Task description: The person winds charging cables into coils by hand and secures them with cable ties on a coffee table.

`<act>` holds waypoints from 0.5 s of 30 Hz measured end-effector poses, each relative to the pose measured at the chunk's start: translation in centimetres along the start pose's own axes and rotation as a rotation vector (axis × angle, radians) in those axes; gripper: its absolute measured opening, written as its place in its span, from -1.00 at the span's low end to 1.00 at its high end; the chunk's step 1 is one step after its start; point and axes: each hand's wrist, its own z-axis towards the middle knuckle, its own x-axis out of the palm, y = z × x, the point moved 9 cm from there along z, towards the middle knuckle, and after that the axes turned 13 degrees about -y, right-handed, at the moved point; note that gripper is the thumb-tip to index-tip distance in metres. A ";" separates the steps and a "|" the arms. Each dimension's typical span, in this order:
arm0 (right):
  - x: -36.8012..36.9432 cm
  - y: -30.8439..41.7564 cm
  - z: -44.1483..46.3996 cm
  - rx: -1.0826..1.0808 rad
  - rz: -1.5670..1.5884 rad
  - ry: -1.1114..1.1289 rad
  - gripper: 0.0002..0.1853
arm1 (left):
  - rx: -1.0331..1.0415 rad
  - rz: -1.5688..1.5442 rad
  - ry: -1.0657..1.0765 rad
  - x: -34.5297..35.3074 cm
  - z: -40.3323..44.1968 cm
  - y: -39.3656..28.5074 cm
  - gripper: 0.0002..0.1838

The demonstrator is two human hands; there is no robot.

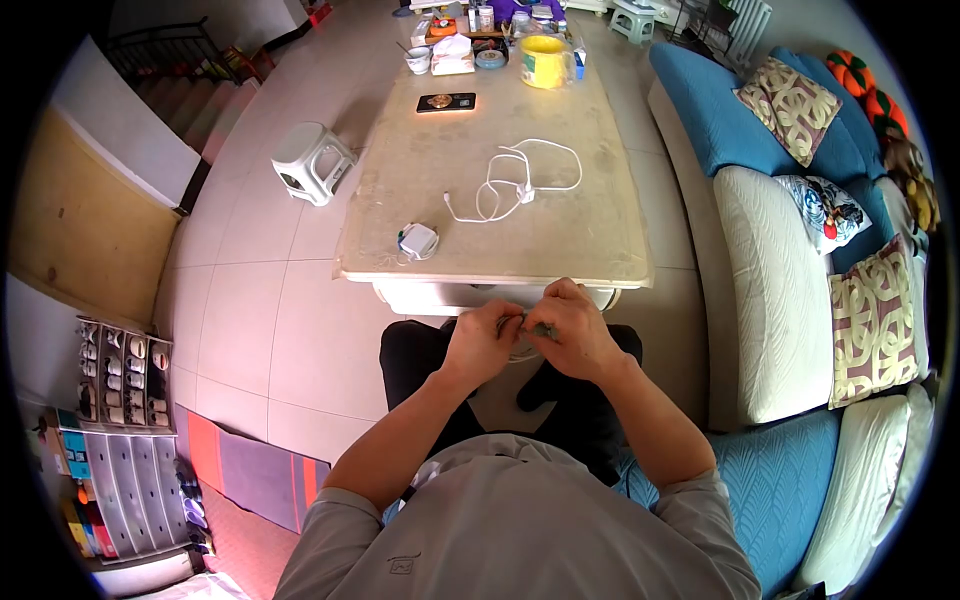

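Note:
My left hand (483, 340) and my right hand (572, 325) meet in front of the table's near edge, above my lap. Both are closed, with fingertips pinched close together. A small dark greenish strip (544, 331) shows at my right fingers. Below the fingers hangs part of a pale looped cable (523, 354); the rest is hidden by the hands. On the table (400, 185) lie a loosely looped white cable with a plug (526, 193) and a white charger (418, 240) with its cord bundled, a bit of green at its side.
A black phone (446, 102) lies farther back. Behind it stand a tissue box (453, 60), a white cup (418, 61) and a yellow tub (544, 62). A white stool (312, 162) is left of the table; a blue sofa (705, 110) runs along the right.

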 end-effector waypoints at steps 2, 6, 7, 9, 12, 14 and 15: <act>0.1 0.3 0.1 -0.059 -0.002 -0.006 -0.86 | 0.054 0.064 0.000 0.1 0.0 -0.3 -0.88; 0.9 -3.4 -0.8 0.389 0.235 -0.010 -0.86 | 0.117 0.120 0.110 0.6 -0.8 -1.8 -0.89; 1.4 -4.2 -1.3 0.514 0.309 0.003 -0.86 | 0.112 0.101 0.131 0.7 -1.0 -1.8 -0.90; 1.9 -5.5 -2.0 0.663 0.404 -0.008 -0.87 | 0.058 0.032 0.153 0.8 -1.2 -1.6 -0.91; 2.3 -6.8 -2.6 0.709 0.488 -0.083 -0.87 | -0.031 -0.080 0.168 0.8 -1.4 -1.1 -0.92; 2.4 -7.3 -2.5 0.691 0.571 -0.135 -0.88 | -0.007 -0.112 0.178 1.0 -1.4 -1.3 -0.92; 2.3 -7.2 -2.3 0.708 0.544 -0.107 -0.88 | -0.010 -0.127 0.178 1.0 -1.4 -1.3 -0.93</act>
